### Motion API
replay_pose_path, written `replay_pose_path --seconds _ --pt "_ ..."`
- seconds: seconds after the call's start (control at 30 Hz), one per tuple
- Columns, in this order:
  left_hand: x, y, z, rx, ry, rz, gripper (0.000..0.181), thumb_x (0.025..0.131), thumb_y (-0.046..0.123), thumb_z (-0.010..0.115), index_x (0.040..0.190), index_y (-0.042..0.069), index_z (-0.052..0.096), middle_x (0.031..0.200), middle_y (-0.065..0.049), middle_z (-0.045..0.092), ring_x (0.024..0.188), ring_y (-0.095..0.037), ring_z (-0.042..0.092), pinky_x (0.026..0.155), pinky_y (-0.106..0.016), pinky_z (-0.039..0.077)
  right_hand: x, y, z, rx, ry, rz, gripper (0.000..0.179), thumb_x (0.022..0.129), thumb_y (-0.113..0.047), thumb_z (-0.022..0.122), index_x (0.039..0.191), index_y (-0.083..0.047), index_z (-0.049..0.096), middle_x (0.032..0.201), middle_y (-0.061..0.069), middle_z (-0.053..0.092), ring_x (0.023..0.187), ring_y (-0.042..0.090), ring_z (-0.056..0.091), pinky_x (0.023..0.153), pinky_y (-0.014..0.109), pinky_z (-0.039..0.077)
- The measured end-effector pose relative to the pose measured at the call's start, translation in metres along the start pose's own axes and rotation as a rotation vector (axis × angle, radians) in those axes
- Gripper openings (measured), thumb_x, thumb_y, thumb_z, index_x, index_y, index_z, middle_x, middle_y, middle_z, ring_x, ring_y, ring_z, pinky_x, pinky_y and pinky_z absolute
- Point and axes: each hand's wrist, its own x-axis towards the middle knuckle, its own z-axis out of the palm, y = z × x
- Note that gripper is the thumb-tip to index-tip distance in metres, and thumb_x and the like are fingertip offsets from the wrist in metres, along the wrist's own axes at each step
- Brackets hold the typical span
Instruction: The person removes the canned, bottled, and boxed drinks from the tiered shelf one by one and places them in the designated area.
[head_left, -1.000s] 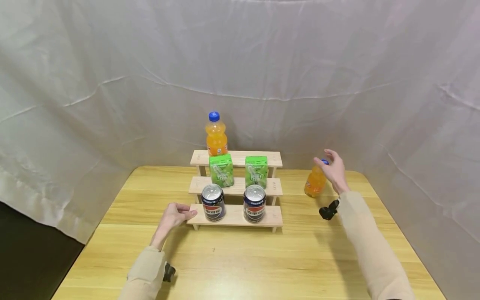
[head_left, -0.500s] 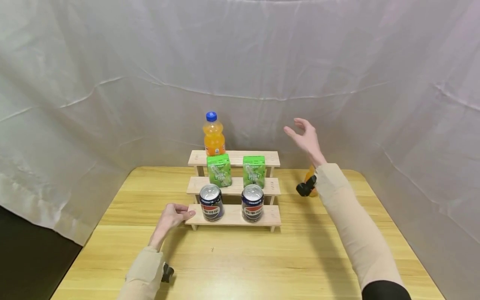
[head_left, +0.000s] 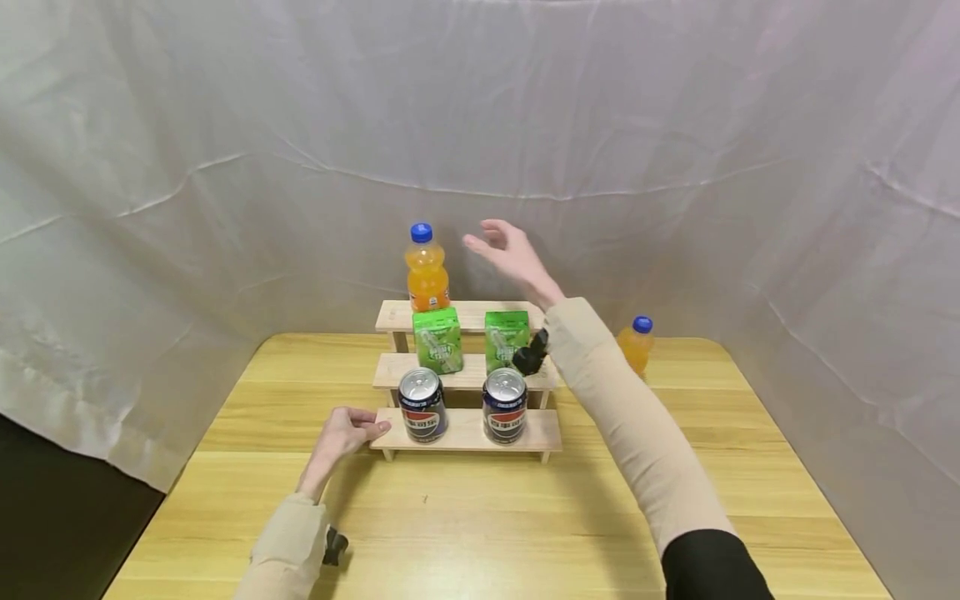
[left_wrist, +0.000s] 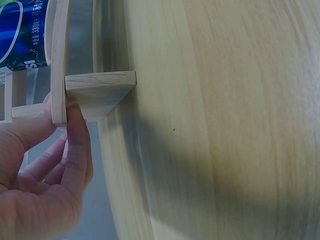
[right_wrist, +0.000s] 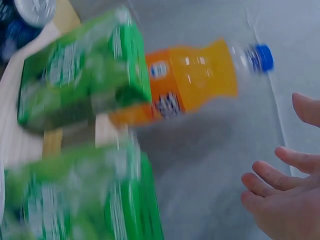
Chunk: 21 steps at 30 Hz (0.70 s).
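A three-step wooden shelf [head_left: 462, 427] stands on the table. My left hand [head_left: 341, 433] pinches the left end of its lowest board; in the left wrist view the thumb [left_wrist: 35, 130] lies on one face and a finger [left_wrist: 77, 150] on the other. Above the top board my right hand [head_left: 513, 254] is in the air, thumb and fingers spread, holding nothing. To its left an orange soda bottle [head_left: 427, 275] with a blue cap stands on the top board. The right wrist view shows that bottle [right_wrist: 192, 75] apart from the fingers [right_wrist: 272, 180].
Two green drink cartons [head_left: 438, 342] stand on the middle board, two dark blue cola cans [head_left: 423, 408] on the lowest. Another orange soda bottle [head_left: 636, 346] stands on the table [head_left: 450, 525] at the right, partly behind the sleeve. A grey cloth [head_left: 300, 167] hangs behind.
My right hand has moved left and up, from beside the bottle on the right to above the shelf's top board. That bottle stays on the table. My left hand keeps its grip on the shelf.
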Motion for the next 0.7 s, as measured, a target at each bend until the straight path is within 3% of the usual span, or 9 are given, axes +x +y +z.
replay_pose_path --seconds 0.13,0.3,0.7 --pt "0.000 -0.001 -0.001 0.000 -0.006 0.016 0.057 0.083 0.029 0.082 0.114 -0.016 0.065 0.099 -0.027 0.075 0.081 -0.022 0.073 0.079 -0.037 0.061 0.005 -0.009 0.024 -0.008 -0.064 0.016 0.065 0.099 -0.038 0.063 0.151 -0.006 0.041 0.157 0.017 0.044 0.146 0.031 0.041 0.122 0.045 0.036" --pt "-0.001 0.001 0.002 -0.007 -0.005 -0.026 0.052 0.086 0.024 0.080 0.118 -0.015 0.064 0.105 -0.029 0.073 0.085 -0.023 0.073 0.084 -0.039 0.061 0.009 -0.013 0.043 -0.018 -0.109 0.020 0.065 0.100 -0.041 0.060 0.152 -0.008 0.041 0.157 0.015 0.044 0.146 0.028 0.042 0.122 0.045 0.037" --pt "0.001 0.000 0.005 0.006 0.011 -0.027 0.046 0.087 0.019 0.078 0.116 -0.014 0.065 0.104 -0.028 0.074 0.083 -0.021 0.072 0.081 -0.037 0.061 0.012 -0.017 0.060 0.042 -0.136 0.004 0.053 0.103 -0.038 0.056 0.147 -0.010 0.047 0.151 0.013 0.053 0.139 0.029 0.049 0.121 0.051 0.035"
